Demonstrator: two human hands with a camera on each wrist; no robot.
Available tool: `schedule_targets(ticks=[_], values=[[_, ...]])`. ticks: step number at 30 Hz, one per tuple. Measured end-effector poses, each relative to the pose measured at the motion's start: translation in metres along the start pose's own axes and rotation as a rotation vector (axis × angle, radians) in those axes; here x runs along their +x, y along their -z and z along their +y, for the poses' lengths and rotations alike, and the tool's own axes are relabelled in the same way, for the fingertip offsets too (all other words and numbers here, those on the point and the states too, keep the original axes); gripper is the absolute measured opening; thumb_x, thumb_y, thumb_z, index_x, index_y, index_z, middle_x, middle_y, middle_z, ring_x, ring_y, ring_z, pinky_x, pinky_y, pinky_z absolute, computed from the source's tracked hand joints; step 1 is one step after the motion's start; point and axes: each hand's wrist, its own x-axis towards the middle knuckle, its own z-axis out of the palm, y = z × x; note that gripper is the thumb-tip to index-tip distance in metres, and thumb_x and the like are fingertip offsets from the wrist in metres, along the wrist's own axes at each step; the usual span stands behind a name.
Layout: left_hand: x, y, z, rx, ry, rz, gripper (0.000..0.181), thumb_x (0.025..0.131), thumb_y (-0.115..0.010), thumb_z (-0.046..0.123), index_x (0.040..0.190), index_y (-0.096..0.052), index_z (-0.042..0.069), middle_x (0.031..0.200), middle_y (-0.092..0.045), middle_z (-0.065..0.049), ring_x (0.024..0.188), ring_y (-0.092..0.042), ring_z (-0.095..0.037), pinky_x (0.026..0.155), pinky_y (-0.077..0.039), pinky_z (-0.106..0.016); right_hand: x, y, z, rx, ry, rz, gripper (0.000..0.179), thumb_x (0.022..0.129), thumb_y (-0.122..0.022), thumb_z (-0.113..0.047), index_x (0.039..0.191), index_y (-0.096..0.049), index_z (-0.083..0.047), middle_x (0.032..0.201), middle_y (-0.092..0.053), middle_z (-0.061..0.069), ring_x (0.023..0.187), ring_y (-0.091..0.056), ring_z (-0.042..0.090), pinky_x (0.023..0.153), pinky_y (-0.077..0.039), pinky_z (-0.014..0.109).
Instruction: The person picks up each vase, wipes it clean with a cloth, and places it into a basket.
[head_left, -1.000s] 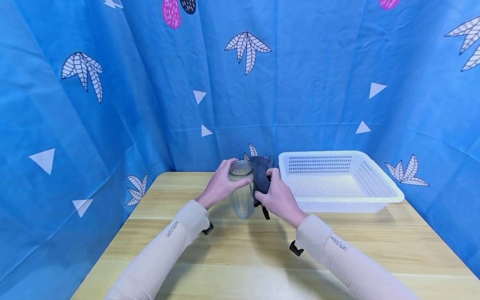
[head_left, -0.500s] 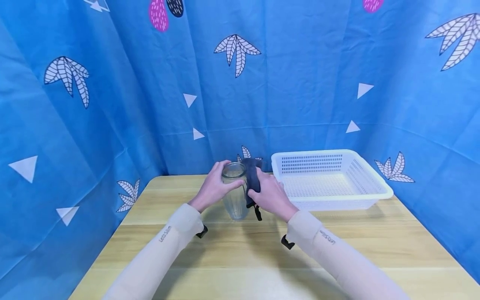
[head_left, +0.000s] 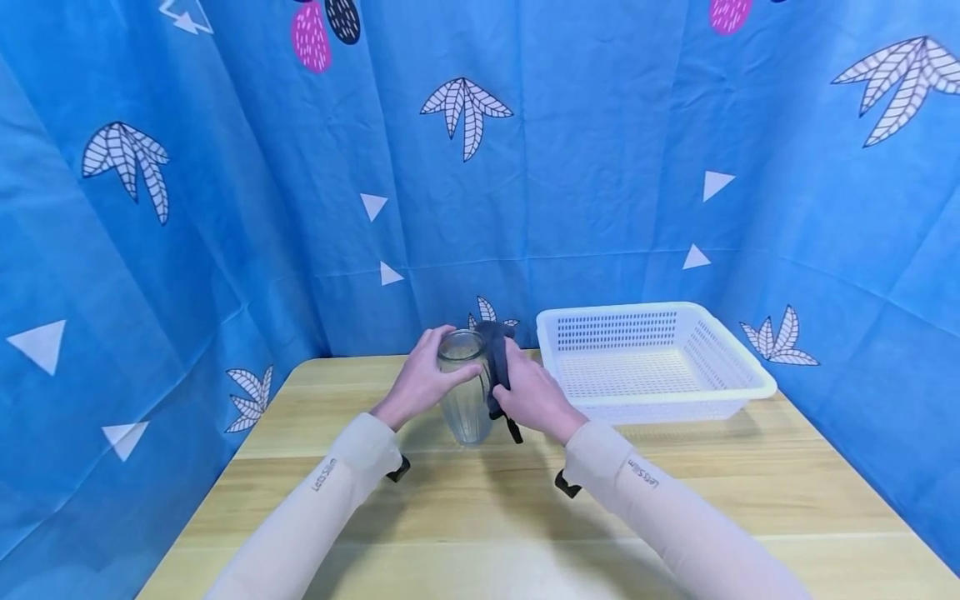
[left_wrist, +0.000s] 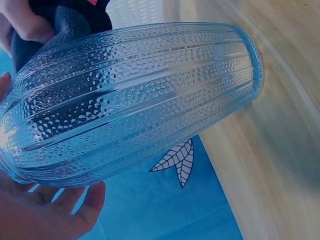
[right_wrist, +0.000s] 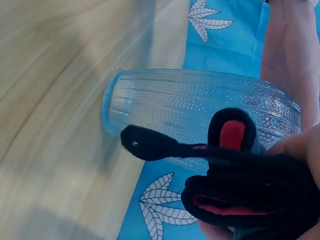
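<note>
A tall clear glass vase (head_left: 467, 404) with ribbed, dimpled sides stands between the hands, its base at the tabletop. My left hand (head_left: 422, 379) grips it near the rim from the left, thumb at the front and fingers around the far side. On the vase's right, my right hand (head_left: 531, 390) holds a dark folded cloth (head_left: 496, 367) close against the glass. In the right wrist view, red lining shows inside the folds of the cloth (right_wrist: 250, 185), and a short black strap (right_wrist: 155, 145) hangs out. The cloth hides most of the right fingertips.
A white perforated plastic basket (head_left: 652, 407) sits on the wooden table (head_left: 480, 517), right of the hands. Blue patterned curtain (head_left: 465, 208) hangs behind the table and along both sides.
My right fingers have wrapped further behind the dark cloth, which is folded narrower and sits nearer the vase. The left hand keeps its grip. The whole head view has shifted slightly.
</note>
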Motion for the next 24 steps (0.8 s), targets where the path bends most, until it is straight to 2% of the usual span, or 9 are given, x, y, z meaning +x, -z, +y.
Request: schedule_targets(ticks=[6,11,13,15,19,22,24], values=[[0.000,0.001,-0.002,0.021,-0.005,0.013,0.091,0.079,-0.075,0.066,0.149,-0.043,0.019,0.139,-0.051,-0.004,0.126,-0.053,-0.027,0.106,-0.045,-0.049,0.002,-0.005,0.000,0.061,-0.041,-0.015,0.090,0.090,-0.061,-0.005,0.163,-0.009,-0.014,0.148,-0.052,0.019,0.122,-0.061,0.034,0.100,-0.051,0.049],[0.000,0.001,-0.002,0.012,-0.004,0.019,0.091,0.079,-0.076,0.063,0.151,-0.042,0.019,0.146,-0.050,-0.004,0.131,-0.051,-0.027,0.108,-0.043,-0.051,0.002,-0.014,0.005,0.042,-0.085,-0.032,0.093,0.091,-0.059,-0.005,0.163,-0.001,-0.013,0.157,-0.041,0.017,0.125,-0.058,0.037,0.104,-0.048,0.050],[-0.001,0.001,-0.002,0.007,-0.003,0.024,0.091,0.079,-0.077,0.063,0.152,-0.042,0.020,0.149,-0.049,-0.004,0.133,-0.050,-0.027,0.110,-0.042,-0.051,0.002,-0.019,0.007,0.039,-0.106,-0.045,0.094,0.091,-0.059,-0.005,0.163,0.001,-0.014,0.156,-0.044,0.016,0.121,-0.061,0.035,0.100,-0.051,0.049],[-0.002,0.001,-0.003,0.000,-0.001,0.026,0.092,0.078,-0.077,0.064,0.152,-0.042,0.020,0.150,-0.049,-0.003,0.135,-0.048,-0.028,0.111,-0.041,-0.052,0.001,-0.024,0.009,0.034,-0.118,-0.066,0.094,0.091,-0.060,-0.005,0.162,0.002,-0.012,0.148,-0.052,0.018,0.109,-0.066,0.033,0.089,-0.055,0.046],[-0.002,0.002,-0.003,-0.015,0.004,0.016,0.092,0.078,-0.076,0.064,0.153,-0.041,0.022,0.153,-0.046,-0.003,0.139,-0.046,-0.028,0.113,-0.038,-0.053,-0.002,-0.034,0.015,0.038,-0.126,-0.138,0.090,0.091,-0.060,-0.003,0.161,-0.004,-0.006,0.112,-0.069,0.018,0.075,-0.066,0.022,0.064,-0.054,0.036],[-0.004,0.003,-0.003,-0.035,0.011,0.005,0.093,0.079,-0.077,0.062,0.154,-0.038,0.023,0.153,-0.047,-0.004,0.139,-0.046,-0.028,0.112,-0.039,-0.054,-0.004,-0.040,0.019,0.047,-0.127,-0.202,0.086,0.090,-0.059,-0.001,0.159,-0.008,-0.002,0.087,-0.067,0.011,0.060,-0.061,0.019,0.057,-0.050,0.033],[-0.004,0.002,-0.003,-0.060,0.021,0.002,0.093,0.079,-0.077,0.062,0.154,-0.037,0.026,0.151,-0.048,-0.003,0.138,-0.047,-0.027,0.112,-0.040,-0.054,-0.006,-0.044,0.021,0.061,-0.123,-0.231,0.082,0.090,-0.058,0.000,0.158,-0.012,0.000,0.081,-0.065,0.008,0.056,-0.061,0.019,0.055,-0.051,0.033]])
